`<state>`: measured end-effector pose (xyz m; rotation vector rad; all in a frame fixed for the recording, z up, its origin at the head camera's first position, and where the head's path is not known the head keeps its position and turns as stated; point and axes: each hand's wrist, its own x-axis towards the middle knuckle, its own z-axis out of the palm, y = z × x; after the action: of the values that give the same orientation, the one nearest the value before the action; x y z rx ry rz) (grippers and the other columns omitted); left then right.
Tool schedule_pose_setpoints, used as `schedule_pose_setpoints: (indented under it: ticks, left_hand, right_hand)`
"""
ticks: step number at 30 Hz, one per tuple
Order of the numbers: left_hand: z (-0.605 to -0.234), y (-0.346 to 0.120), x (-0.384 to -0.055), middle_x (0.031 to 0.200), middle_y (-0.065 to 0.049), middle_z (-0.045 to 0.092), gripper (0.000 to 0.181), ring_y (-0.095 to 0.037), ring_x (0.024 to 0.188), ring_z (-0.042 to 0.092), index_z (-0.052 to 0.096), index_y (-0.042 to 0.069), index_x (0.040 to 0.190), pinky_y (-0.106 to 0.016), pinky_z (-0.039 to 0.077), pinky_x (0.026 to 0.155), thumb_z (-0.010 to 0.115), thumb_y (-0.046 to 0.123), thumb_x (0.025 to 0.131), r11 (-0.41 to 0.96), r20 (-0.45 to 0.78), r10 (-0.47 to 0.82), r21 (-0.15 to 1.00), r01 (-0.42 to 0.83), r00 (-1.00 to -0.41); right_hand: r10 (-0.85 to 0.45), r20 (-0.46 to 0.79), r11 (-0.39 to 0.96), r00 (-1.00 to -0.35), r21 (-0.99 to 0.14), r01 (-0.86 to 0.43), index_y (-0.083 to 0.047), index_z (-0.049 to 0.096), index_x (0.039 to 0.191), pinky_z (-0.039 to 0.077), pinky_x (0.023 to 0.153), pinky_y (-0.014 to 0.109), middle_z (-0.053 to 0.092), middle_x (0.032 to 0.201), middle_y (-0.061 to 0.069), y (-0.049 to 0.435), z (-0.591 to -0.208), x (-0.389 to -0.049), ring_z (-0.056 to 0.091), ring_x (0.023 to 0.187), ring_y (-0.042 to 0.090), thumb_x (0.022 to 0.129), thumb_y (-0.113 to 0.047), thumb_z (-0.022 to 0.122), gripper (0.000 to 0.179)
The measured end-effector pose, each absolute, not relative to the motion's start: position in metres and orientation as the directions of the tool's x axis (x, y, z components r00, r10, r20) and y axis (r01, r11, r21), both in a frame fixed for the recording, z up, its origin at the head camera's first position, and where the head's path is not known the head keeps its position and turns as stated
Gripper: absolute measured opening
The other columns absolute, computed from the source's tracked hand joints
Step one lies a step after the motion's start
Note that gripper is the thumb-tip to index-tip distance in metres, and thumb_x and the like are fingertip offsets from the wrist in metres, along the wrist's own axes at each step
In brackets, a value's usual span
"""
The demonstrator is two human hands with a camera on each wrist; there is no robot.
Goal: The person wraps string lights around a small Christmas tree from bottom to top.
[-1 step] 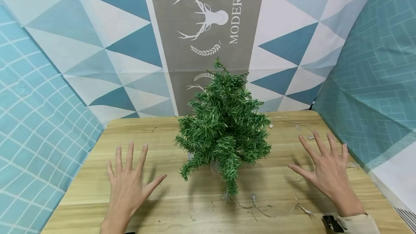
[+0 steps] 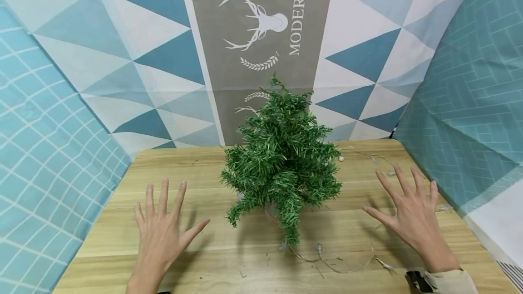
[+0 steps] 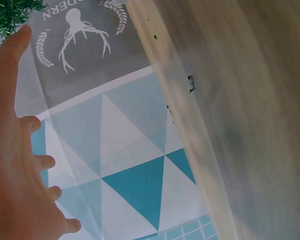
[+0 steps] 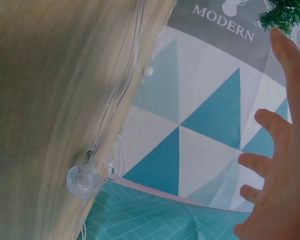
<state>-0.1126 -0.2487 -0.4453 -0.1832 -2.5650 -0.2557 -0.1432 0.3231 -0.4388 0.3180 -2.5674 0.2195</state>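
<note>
A small artificial Christmas tree (image 2: 282,153) stands upright mid-table, its base mostly hidden under green branches. To its left, my left hand (image 2: 159,235) is spread with straight fingers, palm down, holding nothing. My right hand (image 2: 416,221) is spread the same way on the right, apart from the tree. A string of lights (image 2: 343,270) with clear bulbs runs from below the tree's front branch toward the right hand. In the right wrist view a round clear bulb (image 4: 84,181) hangs on thin wire beside the right hand (image 4: 285,150). The left wrist view shows the left hand (image 3: 15,150) touching nothing.
The wooden table (image 2: 196,203) carries scattered green needle bits. More of the light wire and a small white bulb (image 2: 341,158) lie at the back right. A patterned cloth with a deer print (image 2: 261,22) backs the table, and blue tiled cloths (image 2: 45,149) flank it.
</note>
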Motion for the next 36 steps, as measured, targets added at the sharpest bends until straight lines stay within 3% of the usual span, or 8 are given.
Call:
schedule_pose_setpoints:
  ticks: [6,12,28,36]
  left_hand:
    - [-0.444,-0.25,-0.113,0.167,-0.009,0.005,0.106,-0.047,0.149,0.004,0.03,0.023,0.157,-0.074,-0.003,0.11,0.057,0.083,0.074,0.973,0.547,0.076,0.142,0.182,-0.833]
    - [-0.445,-0.249,-0.115,0.167,-0.01,0.005,0.106,-0.042,0.151,0.0,0.029,0.025,0.158,-0.076,0.001,0.109,0.056,0.084,0.074,0.973,0.543,0.086,0.135,0.188,-0.835]
    - [-0.439,-0.242,-0.116,0.167,-0.011,0.007,0.105,-0.045,0.149,0.006,0.03,0.025,0.157,-0.079,0.007,0.106,0.055,0.085,0.074,0.971,0.534,0.129,0.104,0.216,-0.836]
    - [-0.429,-0.241,-0.11,0.167,-0.007,0.005,0.109,-0.04,0.151,0.0,0.026,0.027,0.158,-0.079,0.006,0.107,0.06,0.082,0.072,0.974,0.506,0.151,0.072,0.216,-0.849]
  right_hand:
    - [-0.178,0.536,0.958,-0.825,-0.098,-0.271,-0.033,0.034,0.155,-0.006,0.111,0.073,0.021,0.164,0.008,0.322,-0.439,-0.143,0.003,0.152,0.038,0.069,-0.075,0.07,0.102]
    - [-0.179,0.541,0.957,-0.821,-0.098,-0.274,-0.033,0.035,0.155,-0.006,0.111,0.073,0.027,0.161,0.014,0.321,-0.442,-0.143,0.008,0.151,0.04,0.07,-0.076,0.069,0.101]
    - [-0.24,0.534,0.947,-0.811,-0.055,-0.317,-0.033,0.039,0.153,-0.007,0.112,0.071,0.03,0.159,0.016,0.308,-0.428,-0.147,0.01,0.15,0.04,0.07,-0.073,0.071,0.098]
    - [-0.252,0.565,0.94,-0.785,-0.05,-0.338,-0.033,0.042,0.152,-0.003,0.112,0.073,0.033,0.157,0.018,0.305,-0.414,-0.138,0.012,0.149,0.042,0.074,-0.076,0.066,0.092]
